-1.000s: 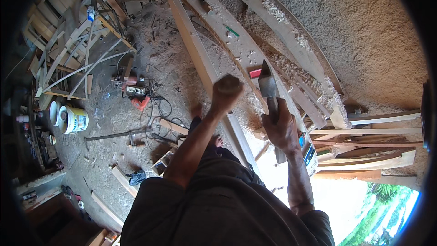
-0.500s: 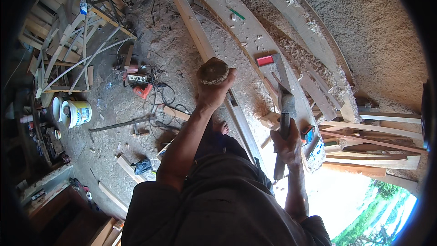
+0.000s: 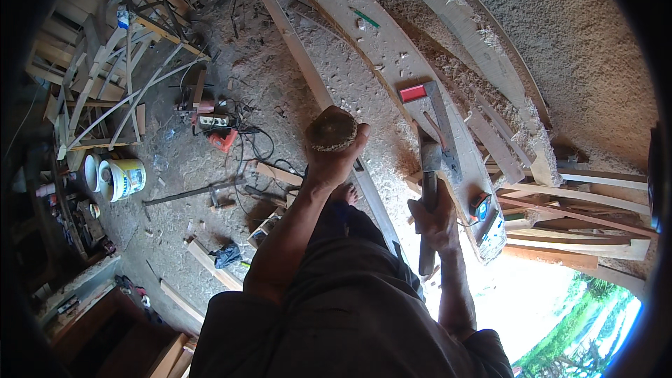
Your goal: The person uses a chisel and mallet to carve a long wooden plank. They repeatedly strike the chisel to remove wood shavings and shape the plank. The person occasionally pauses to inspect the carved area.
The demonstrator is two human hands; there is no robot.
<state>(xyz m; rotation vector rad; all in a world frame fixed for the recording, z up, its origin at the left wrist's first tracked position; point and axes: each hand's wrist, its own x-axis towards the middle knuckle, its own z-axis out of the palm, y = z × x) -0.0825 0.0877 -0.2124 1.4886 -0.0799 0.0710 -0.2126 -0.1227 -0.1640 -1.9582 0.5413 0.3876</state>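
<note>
My left hand (image 3: 327, 161) is closed round a thick wooden handle (image 3: 332, 131), seen end-on with a frayed rim. It stands over a long narrow wooden beam (image 3: 318, 87); the handle's lower end is hidden. A dark slot (image 3: 359, 165) shows in the beam beside my wrist. My right hand (image 3: 435, 217) grips the shaft of a hammer (image 3: 432, 161), its metal head pointing away from me. Past the hammer, a try square (image 3: 442, 115) with a red inset lies on a wide curved plank (image 3: 392, 63), along with a green pencil (image 3: 365, 18).
A tape measure (image 3: 480, 205) rests at the plank's near end. Stacked boards (image 3: 574, 238) lie at the right. On the littered floor to the left are a red power tool (image 3: 222, 140) with tangled cords, white buckets (image 3: 124, 178) and a wooden frame (image 3: 133, 91). A bare foot (image 3: 348, 193) shows below.
The hammer's head has turned and moved slightly nearer to me and left. My left hand and the handle have shifted slightly right and downward in view.
</note>
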